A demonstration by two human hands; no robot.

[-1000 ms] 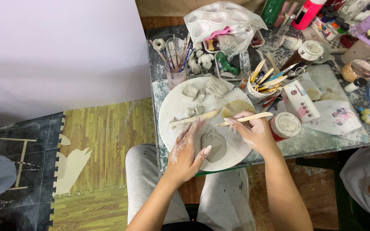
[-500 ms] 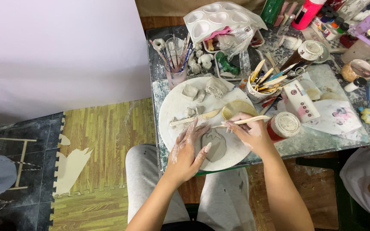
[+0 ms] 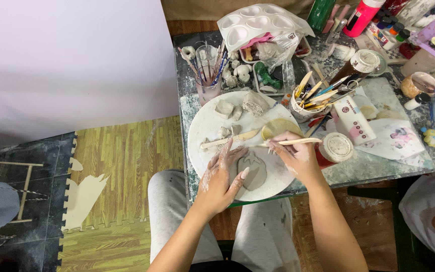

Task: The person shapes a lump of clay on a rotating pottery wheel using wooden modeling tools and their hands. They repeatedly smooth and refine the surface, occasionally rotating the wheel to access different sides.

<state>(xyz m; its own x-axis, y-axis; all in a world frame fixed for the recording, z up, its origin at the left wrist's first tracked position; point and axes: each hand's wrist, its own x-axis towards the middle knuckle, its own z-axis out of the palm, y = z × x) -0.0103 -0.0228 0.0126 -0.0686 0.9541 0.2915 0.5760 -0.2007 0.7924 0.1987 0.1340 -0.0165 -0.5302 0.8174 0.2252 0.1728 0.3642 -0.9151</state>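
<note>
A flat grey clay piece lies on a round white board at the table's near edge. My left hand, smeared with clay, rests with fingers spread on the clay piece's left side. My right hand grips a thin wooden modelling tool, its tip pointing left toward the clay piece. A second wooden tool lies on the board just beyond my left fingers. Clay lumps sit at the board's far side.
A cup of brushes, a tub of wooden tools, a white paint palette, a red-lidded jar, a white tube and paint bottles crowd the table. Another person's sleeve is at right.
My left hand has slid slightly over the clay piece. My right hand with the wooden tool has shifted a little toward the clay.
</note>
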